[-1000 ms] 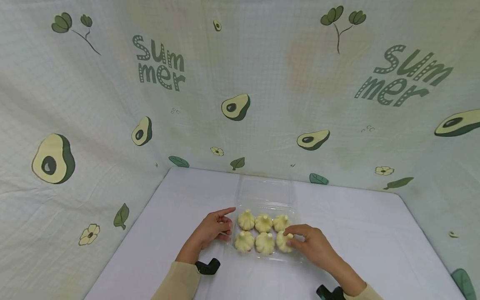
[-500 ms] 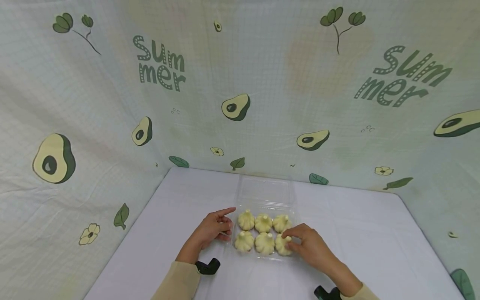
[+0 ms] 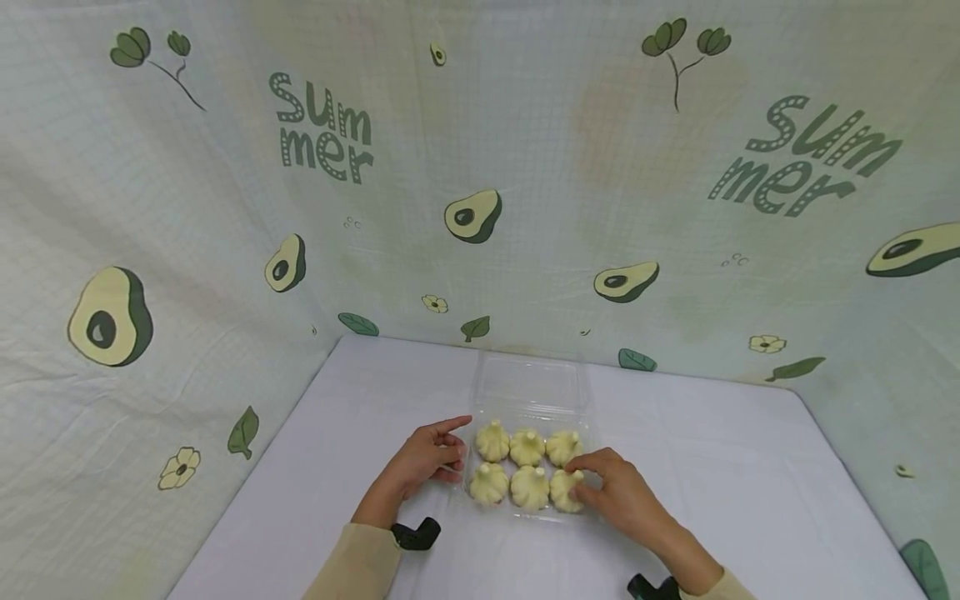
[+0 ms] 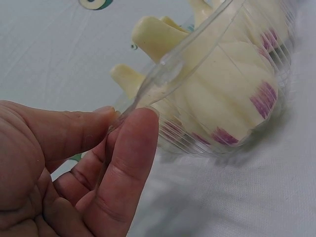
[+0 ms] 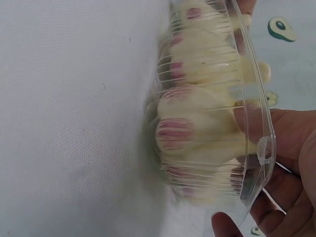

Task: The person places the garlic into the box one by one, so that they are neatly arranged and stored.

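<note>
Six-compartment detail aside, a clear plastic clamshell box [image 3: 525, 513] stands on the table with several garlic bulbs in two rows. My left hand [image 3: 426, 455] pinches the box's left rim between thumb and fingers, seen close in the left wrist view at the rim [image 4: 163, 79]. At the front right corner, my right hand [image 3: 628, 497] holds a garlic bulb [image 3: 562, 493] by its upper part. Through the clear wall in the right wrist view, the thumb lies against that bulb [image 5: 197, 123], which has purple marks low on its side. Some fingers are hidden behind it.
The box's transparent lid [image 3: 532, 382] lies folded back towards the rear cloth. A white cloth covers the table [image 3: 697, 433]. Printed fabric [image 3: 540, 167] hangs along the back and sides. Each wrist wears a black camera mount [image 3: 417, 533].
My right hand has shifted slightly left with the front right garlic bulb, which now sits closer to the middle one. The left hand stays at the box's rim.
</note>
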The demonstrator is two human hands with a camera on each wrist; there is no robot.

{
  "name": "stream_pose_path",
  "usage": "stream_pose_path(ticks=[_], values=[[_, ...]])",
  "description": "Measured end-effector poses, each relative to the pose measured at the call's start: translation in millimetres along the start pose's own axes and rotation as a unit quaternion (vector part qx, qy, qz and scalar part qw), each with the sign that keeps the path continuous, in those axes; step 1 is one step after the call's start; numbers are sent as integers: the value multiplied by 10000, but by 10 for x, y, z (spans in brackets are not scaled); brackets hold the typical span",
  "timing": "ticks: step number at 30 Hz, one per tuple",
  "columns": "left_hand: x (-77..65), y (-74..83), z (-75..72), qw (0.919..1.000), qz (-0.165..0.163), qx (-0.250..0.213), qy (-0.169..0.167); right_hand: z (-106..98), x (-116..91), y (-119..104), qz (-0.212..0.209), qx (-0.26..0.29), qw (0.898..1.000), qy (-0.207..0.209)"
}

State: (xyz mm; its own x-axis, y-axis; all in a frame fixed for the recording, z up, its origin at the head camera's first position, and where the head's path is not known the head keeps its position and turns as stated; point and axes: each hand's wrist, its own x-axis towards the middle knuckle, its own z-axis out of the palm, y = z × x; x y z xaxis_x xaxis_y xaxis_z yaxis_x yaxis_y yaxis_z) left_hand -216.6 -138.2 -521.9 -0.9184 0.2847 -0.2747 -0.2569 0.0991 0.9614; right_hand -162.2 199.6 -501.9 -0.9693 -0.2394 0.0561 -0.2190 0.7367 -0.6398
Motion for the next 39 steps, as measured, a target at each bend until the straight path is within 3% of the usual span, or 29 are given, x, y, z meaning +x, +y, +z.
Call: stream_pose_path(ticks=[14, 21, 26, 29, 33, 39], values=[[5, -6, -16, 10000, -10, -12, -26, -86, 35, -4, 195, 658, 9973, 279], [2, 1, -17, 10000, 35, -28, -80, -169, 113, 78, 452, 1163, 9872, 996], [-2, 10, -14, 10000, -17, -5, -42, -225, 184, 151, 759, 1821, 9735, 1154], [-1, 14, -11, 10000, -16, 6, -53, -268, 254, 192, 1077, 2025, 9680, 1021], [-1, 14, -12, 10000, -18, 2, -54, -298, 366, 252, 1483, 2297, 9604, 533], [-1, 11, -11, 10000, -14, -8, -63, -268, 477, 349, 1603, 2677, 9500, 111]])
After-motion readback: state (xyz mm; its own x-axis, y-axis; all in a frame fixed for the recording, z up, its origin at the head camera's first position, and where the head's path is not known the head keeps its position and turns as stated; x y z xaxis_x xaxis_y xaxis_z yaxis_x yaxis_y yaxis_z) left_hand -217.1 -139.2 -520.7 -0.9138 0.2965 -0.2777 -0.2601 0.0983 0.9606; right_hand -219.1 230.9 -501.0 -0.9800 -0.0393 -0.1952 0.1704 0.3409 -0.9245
